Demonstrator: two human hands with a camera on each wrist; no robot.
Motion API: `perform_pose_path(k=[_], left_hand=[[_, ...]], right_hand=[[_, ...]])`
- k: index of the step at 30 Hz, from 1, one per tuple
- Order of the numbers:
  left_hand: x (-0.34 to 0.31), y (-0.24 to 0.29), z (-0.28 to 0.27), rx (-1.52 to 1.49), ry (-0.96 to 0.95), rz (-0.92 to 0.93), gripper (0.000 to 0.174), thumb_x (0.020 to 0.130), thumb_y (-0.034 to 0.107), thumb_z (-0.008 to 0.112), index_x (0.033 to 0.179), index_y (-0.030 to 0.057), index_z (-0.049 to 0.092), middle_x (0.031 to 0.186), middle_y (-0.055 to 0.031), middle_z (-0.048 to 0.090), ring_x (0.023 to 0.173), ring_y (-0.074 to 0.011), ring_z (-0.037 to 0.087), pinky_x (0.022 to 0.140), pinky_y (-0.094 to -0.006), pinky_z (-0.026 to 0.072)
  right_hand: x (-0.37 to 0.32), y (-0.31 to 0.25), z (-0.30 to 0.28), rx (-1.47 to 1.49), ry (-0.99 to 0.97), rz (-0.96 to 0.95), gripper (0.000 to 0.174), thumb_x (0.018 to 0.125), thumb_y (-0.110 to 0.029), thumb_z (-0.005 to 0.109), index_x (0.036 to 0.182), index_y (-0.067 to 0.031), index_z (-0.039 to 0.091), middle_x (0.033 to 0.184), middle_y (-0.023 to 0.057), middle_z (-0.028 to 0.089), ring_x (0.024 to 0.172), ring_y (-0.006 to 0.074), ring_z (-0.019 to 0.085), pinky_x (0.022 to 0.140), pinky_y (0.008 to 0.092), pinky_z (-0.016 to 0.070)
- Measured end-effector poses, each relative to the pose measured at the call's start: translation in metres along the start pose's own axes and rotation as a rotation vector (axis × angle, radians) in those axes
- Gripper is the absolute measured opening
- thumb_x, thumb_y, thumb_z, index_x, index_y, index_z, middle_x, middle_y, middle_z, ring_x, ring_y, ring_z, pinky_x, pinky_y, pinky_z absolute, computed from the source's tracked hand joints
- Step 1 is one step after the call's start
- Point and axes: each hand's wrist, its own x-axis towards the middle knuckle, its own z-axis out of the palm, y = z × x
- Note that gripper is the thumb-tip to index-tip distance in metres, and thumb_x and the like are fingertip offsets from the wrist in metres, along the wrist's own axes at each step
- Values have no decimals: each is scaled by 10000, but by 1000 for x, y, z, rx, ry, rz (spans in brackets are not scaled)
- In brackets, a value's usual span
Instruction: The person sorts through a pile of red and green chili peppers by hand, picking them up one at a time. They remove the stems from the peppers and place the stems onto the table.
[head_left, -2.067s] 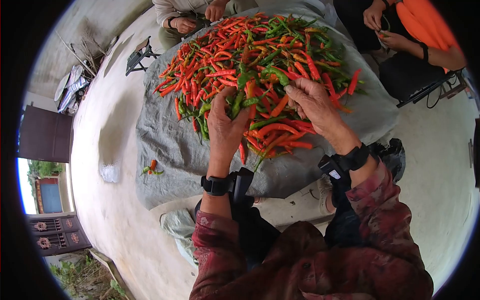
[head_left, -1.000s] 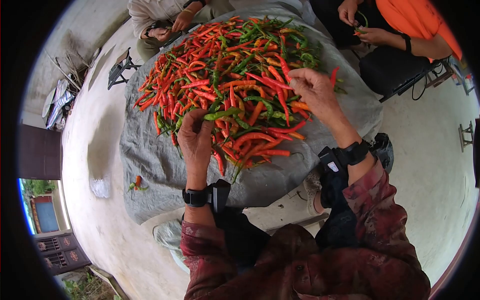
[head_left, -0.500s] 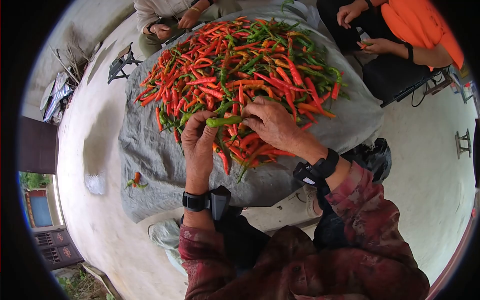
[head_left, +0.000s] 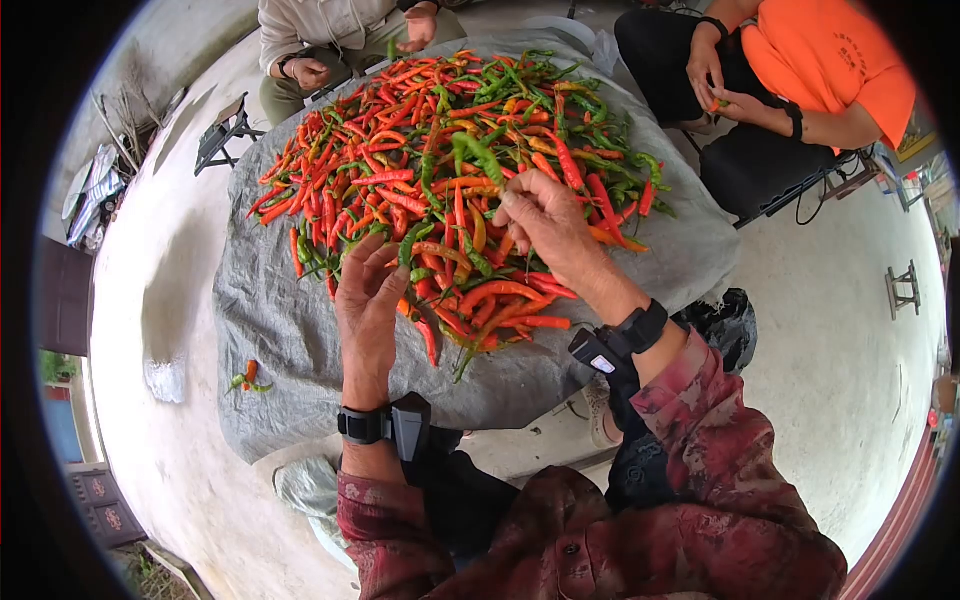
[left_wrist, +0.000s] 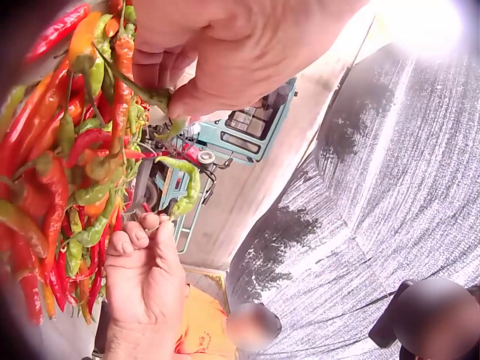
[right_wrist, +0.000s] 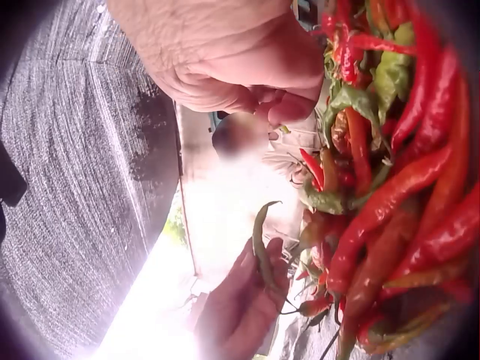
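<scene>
A green pepper [head_left: 410, 242] stands up from the fingers of my left hand [head_left: 368, 315], at the near left side of the pepper heap [head_left: 400, 150]. The right wrist view shows this slim green pepper [right_wrist: 261, 247] held by the left hand [right_wrist: 244, 304]. My right hand [head_left: 560, 228] is over the heap's middle, by a blurred light green pepper [head_left: 482, 157]. In the left wrist view, the right hand's [left_wrist: 146, 289] thumb and finger pinch one end of a curved light green pepper [left_wrist: 189, 187].
The heap lies on a grey sheet [head_left: 290, 330]. A few small peppers [head_left: 250, 378] lie apart at its left. Across the sheet sits a person in a light top [head_left: 310, 25]; another in orange [head_left: 835, 60] sits at the right. A small folding stool [head_left: 225, 135] stands at the left.
My right hand has moved up and away from my left. The light green pepper between both hands is now at the right hand; a darker green one is in my left hand.
</scene>
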Motion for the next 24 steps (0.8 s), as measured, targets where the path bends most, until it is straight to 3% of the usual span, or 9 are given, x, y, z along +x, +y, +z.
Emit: perform_pose_path(k=[2,5,8,10,14,17,18,21,24], left_hand=[[0,0,0,34,-22,-6,433,855,4,600,1266,35,470,1048,-53,562,960,-117,546,859,-259,451],[0,-1,-2,85,-74,0,397,868,18,567,1256,11,481,1048,-59,572,991,-115,533,878,-246,425],[-2,0,4,80,-41,-20,375,867,-1,568,1234,33,499,1008,-32,568,916,-128,569,817,-258,460],[0,0,7,-246,-33,-118,358,878,-11,545,1230,35,498,1000,-39,567,892,-148,590,787,-274,478],[3,4,19,-462,-60,-165,345,885,-51,503,1223,16,487,1021,-80,574,971,-219,617,879,-344,514],[4,2,28,-512,-103,-181,346,885,-54,505,1226,-7,476,1033,-96,581,1003,-237,613,914,-357,508],[5,1,32,-531,-117,-199,347,886,-52,507,1229,-12,472,1039,-99,581,1007,-237,612,906,-350,512],[5,0,41,-538,-101,-209,338,892,-41,510,1228,-18,474,1040,-100,583,1027,-237,604,899,-346,515],[5,0,49,-544,-85,-201,324,899,-18,521,1221,-13,482,1038,-93,583,1009,-217,606,882,-336,519]], right_hand=[[11,5,-21,95,25,17,153,934,-159,536,999,-20,548,819,65,621,611,58,523,486,214,442],[18,-1,-39,526,192,41,239,919,-160,572,1107,-17,532,909,85,638,661,71,537,594,226,459],[15,0,-47,578,269,194,308,925,-179,568,1176,-12,503,904,81,645,656,69,537,589,221,456],[8,3,-40,541,246,237,310,929,-205,566,1169,-13,529,875,60,643,656,65,535,581,219,454],[-13,-8,-18,256,-72,211,226,928,-224,568,1042,-35,615,815,31,637,623,58,532,572,212,452],[-24,-6,2,-278,-385,63,341,919,-300,593,1047,15,615,822,19,614,708,57,552,618,209,460],[-29,0,14,-202,-326,-120,268,862,-226,651,886,40,637,746,80,652,660,140,599,609,304,475],[-37,-2,20,-295,-385,-49,230,843,-193,668,851,33,625,729,106,653,659,152,608,613,326,467],[-40,-2,25,-412,-307,-145,200,831,-164,668,806,25,609,695,118,634,634,156,603,585,335,455]])
